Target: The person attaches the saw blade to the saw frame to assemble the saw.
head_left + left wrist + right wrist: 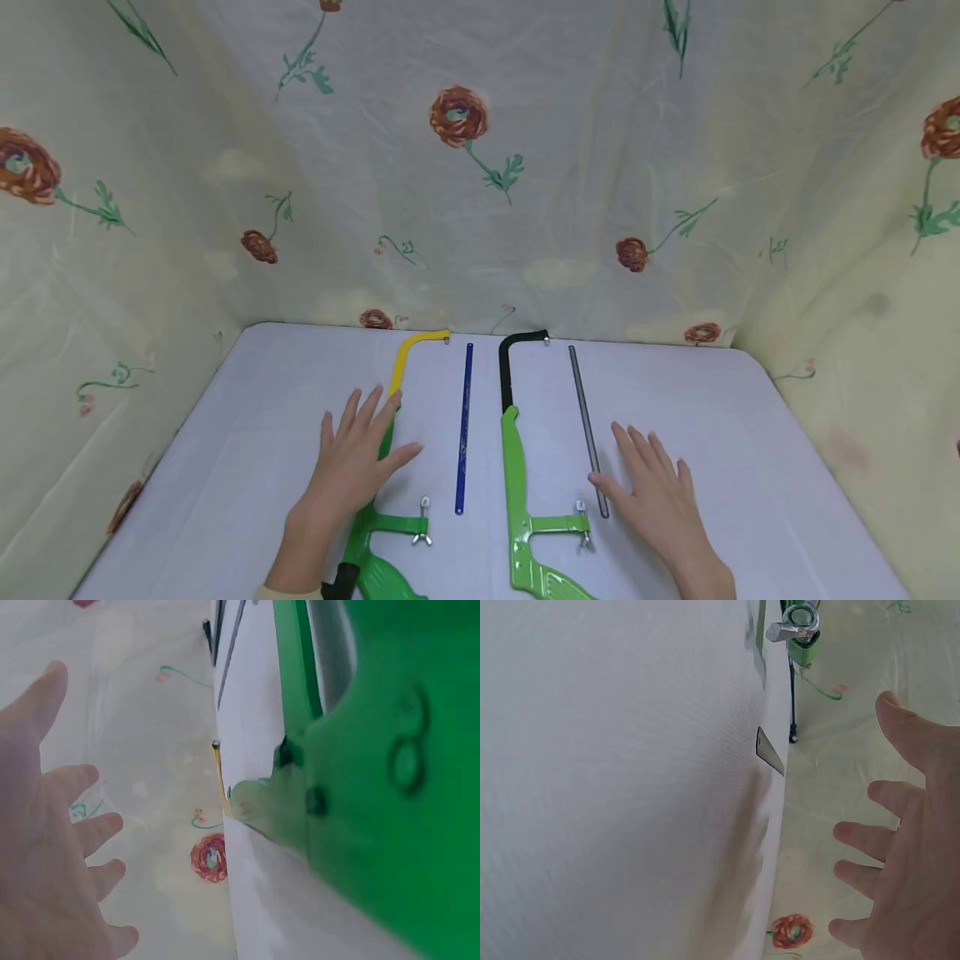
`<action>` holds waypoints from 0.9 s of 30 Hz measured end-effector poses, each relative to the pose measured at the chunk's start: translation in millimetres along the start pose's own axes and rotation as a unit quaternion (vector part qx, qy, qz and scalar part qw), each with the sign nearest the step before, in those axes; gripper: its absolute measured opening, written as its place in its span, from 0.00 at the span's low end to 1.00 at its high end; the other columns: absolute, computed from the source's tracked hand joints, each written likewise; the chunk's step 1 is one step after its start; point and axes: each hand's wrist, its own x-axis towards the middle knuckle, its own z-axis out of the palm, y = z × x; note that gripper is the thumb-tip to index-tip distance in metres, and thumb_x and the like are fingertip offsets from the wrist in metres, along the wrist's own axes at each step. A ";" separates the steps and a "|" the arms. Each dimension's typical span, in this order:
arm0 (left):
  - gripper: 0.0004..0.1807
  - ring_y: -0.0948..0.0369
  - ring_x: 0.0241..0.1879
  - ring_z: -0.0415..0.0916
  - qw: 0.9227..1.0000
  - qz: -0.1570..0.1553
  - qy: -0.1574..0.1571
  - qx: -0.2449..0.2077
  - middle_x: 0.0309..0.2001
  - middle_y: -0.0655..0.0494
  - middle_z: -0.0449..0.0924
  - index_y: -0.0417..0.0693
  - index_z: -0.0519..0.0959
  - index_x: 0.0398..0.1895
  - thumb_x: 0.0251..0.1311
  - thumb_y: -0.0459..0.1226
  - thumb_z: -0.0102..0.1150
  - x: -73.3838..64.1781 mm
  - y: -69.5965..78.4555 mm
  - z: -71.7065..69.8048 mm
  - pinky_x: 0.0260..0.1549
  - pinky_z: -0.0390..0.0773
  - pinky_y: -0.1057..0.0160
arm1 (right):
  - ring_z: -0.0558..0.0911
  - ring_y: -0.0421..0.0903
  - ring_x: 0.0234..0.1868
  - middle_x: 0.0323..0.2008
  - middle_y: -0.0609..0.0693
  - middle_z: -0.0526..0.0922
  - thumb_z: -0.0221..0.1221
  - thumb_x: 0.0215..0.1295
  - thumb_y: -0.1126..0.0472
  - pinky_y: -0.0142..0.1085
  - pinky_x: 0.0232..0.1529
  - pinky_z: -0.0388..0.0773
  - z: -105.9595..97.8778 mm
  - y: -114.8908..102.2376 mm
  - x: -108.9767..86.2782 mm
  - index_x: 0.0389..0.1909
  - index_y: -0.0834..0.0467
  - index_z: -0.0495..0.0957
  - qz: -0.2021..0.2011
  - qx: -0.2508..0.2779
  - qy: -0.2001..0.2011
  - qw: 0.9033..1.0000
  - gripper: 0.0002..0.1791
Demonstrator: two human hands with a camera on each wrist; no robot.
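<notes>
Two hacksaw frames lie on the table without blades fitted. The left hacksaw frame (363,533) is dark green with a yellow front bow; the other hacksaw frame (514,467) is light green with a black bow. A blue hacksaw blade (464,429) lies between them, and a grey hacksaw blade (585,417) to the right. My left hand (351,467), fingers spread, is above the dark green frame and hides part of it; the left wrist view shows it apart from the frame. My right hand (656,500) hovers beside the grey blade's near end, its fingers extended and holding nothing.
A white cloth covers the table (750,433). Flower-printed sheets (562,208) hang behind it and on both sides. Wing nuts (422,539) stick out from the near arms of both frames. The frames' handles run toward the table's near side.
</notes>
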 end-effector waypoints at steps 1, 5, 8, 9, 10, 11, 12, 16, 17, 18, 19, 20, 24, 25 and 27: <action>0.46 0.44 0.80 0.34 1.000 0.000 -0.003 0.001 0.81 0.52 0.45 0.65 0.51 0.79 0.62 0.69 0.49 -0.2 0.7 0.8 0.69 0.38 0.27 | 0.52 0.68 0.76 0.75 0.65 0.58 0.54 0.67 0.33 0.74 0.67 0.42 0.4 -0.3 -0.2 0.77 0.53 0.54 0.001 0.000 -0.001 1.000 0.45; 0.47 0.44 0.80 0.34 1.000 0.001 -0.010 0.005 0.81 0.51 0.45 0.65 0.51 0.79 0.59 0.70 0.51 -0.8 4.4 2.6 0.69 0.37 0.27 | 0.53 0.68 0.75 0.74 0.65 0.60 0.54 0.67 0.34 0.74 0.67 0.43 1.8 -1.1 -1.0 0.77 0.53 0.55 0.001 -0.001 -0.002 1.000 0.45; 0.48 0.44 0.80 0.35 1.000 0.000 -0.011 0.007 0.80 0.51 0.47 0.65 0.52 0.79 0.59 0.69 0.53 -2.1 6.4 1.9 0.69 0.37 0.27 | 0.54 0.69 0.75 0.74 0.65 0.60 0.53 0.67 0.33 0.74 0.66 0.43 2.6 -1.8 -1.8 0.77 0.53 0.55 -0.001 0.002 -0.004 1.000 0.44; 0.48 0.44 0.80 0.35 1.000 0.001 -0.011 0.006 0.80 0.50 0.47 0.65 0.53 0.78 0.59 0.69 0.53 -2.8 6.7 1.3 0.69 0.37 0.27 | 0.54 0.69 0.75 0.74 0.65 0.60 0.53 0.67 0.33 0.74 0.66 0.44 2.7 -2.0 -1.9 0.77 0.53 0.55 -0.001 0.003 -0.005 1.000 0.44; 0.48 0.44 0.80 0.36 1.000 0.002 -0.012 0.005 0.80 0.50 0.48 0.64 0.53 0.78 0.58 0.69 0.54 -3.4 7.1 0.6 0.69 0.37 0.27 | 0.54 0.69 0.75 0.74 0.65 0.61 0.53 0.67 0.33 0.74 0.66 0.44 2.8 -2.2 -2.2 0.76 0.53 0.55 -0.002 0.004 -0.006 1.000 0.44; 0.48 0.44 0.80 0.36 1.000 0.004 -0.013 0.006 0.80 0.50 0.48 0.64 0.53 0.78 0.58 0.69 0.53 -4.2 7.4 -0.1 0.69 0.37 0.27 | 0.55 0.69 0.75 0.73 0.65 0.61 0.53 0.67 0.33 0.74 0.66 0.44 2.7 -2.4 -2.4 0.76 0.53 0.55 -0.001 0.005 -0.008 1.000 0.44; 0.47 0.43 0.80 0.36 1.000 0.006 -0.013 0.006 0.80 0.50 0.48 0.64 0.53 0.78 0.59 0.69 0.53 -4.7 7.6 -0.7 0.69 0.37 0.27 | 0.55 0.69 0.75 0.73 0.65 0.61 0.53 0.68 0.33 0.74 0.66 0.45 2.5 -2.6 -2.5 0.76 0.54 0.56 -0.001 0.004 -0.009 1.000 0.44; 0.47 0.44 0.80 0.38 1.000 0.016 -0.011 0.005 0.80 0.51 0.49 0.64 0.54 0.78 0.59 0.68 0.53 -5.8 9.2 -2.3 0.69 0.37 0.27 | 0.55 0.69 0.74 0.73 0.65 0.61 0.52 0.68 0.33 0.74 0.66 0.45 1.7 -3.0 -2.6 0.76 0.54 0.56 0.001 0.004 -0.011 1.000 0.44; 0.47 0.44 0.80 0.38 1.000 0.019 -0.011 0.004 0.80 0.51 0.49 0.64 0.54 0.78 0.59 0.68 0.53 -5.8 9.9 -2.5 0.69 0.38 0.27 | 0.56 0.69 0.74 0.73 0.65 0.62 0.53 0.68 0.34 0.74 0.66 0.45 1.6 -3.0 -2.6 0.76 0.54 0.56 0.001 0.005 -0.010 1.000 0.44; 0.47 0.44 0.80 0.38 1.000 0.021 -0.011 0.006 0.80 0.51 0.49 0.64 0.55 0.78 0.59 0.69 0.53 -5.8 10.7 -2.5 0.69 0.38 0.27 | 0.56 0.69 0.74 0.73 0.65 0.62 0.53 0.68 0.34 0.74 0.66 0.45 1.6 -3.2 -2.6 0.76 0.54 0.56 0.000 0.007 -0.009 1.000 0.44; 0.47 0.44 0.80 0.38 1.000 0.022 -0.012 0.006 0.80 0.51 0.50 0.64 0.55 0.78 0.59 0.69 0.52 -5.8 11.6 -2.7 0.69 0.38 0.28 | 0.56 0.69 0.74 0.73 0.65 0.62 0.53 0.68 0.34 0.73 0.66 0.46 1.6 -3.4 -2.6 0.76 0.54 0.56 -0.002 0.009 -0.007 1.000 0.44; 0.47 0.44 0.80 0.38 1.000 0.024 -0.015 0.008 0.80 0.52 0.50 0.65 0.55 0.78 0.58 0.70 0.51 -5.8 12.5 -2.9 0.70 0.39 0.28 | 0.57 0.69 0.74 0.72 0.66 0.63 0.53 0.68 0.34 0.73 0.66 0.46 1.8 -3.6 -2.5 0.76 0.55 0.56 -0.003 0.011 -0.005 1.000 0.43; 0.49 0.45 0.80 0.38 0.999 0.023 -0.031 0.013 0.80 0.52 0.49 0.66 0.55 0.78 0.56 0.75 0.46 -6.5 15.9 -3.5 0.70 0.39 0.29 | 0.61 0.68 0.72 0.71 0.65 0.66 0.54 0.68 0.35 0.72 0.66 0.49 2.6 -4.7 -2.4 0.75 0.55 0.58 -0.007 0.016 0.001 1.000 0.43; 0.50 0.45 0.80 0.38 0.999 0.023 -0.034 0.015 0.80 0.52 0.49 0.66 0.54 0.78 0.55 0.76 0.44 -6.6 16.4 -3.5 0.70 0.39 0.29 | 0.62 0.68 0.72 0.70 0.66 0.66 0.54 0.68 0.35 0.72 0.66 0.50 2.5 -4.8 -2.4 0.75 0.56 0.58 -0.007 0.016 0.002 1.000 0.42; 0.50 0.45 0.80 0.38 0.999 0.024 -0.040 0.019 0.80 0.52 0.48 0.66 0.54 0.78 0.55 0.76 0.44 -7.1 17.9 -3.7 0.71 0.39 0.29 | 0.64 0.67 0.71 0.70 0.66 0.67 0.54 0.68 0.35 0.71 0.66 0.51 2.2 -4.6 -2.5 0.75 0.56 0.59 -0.006 0.018 0.000 1.000 0.42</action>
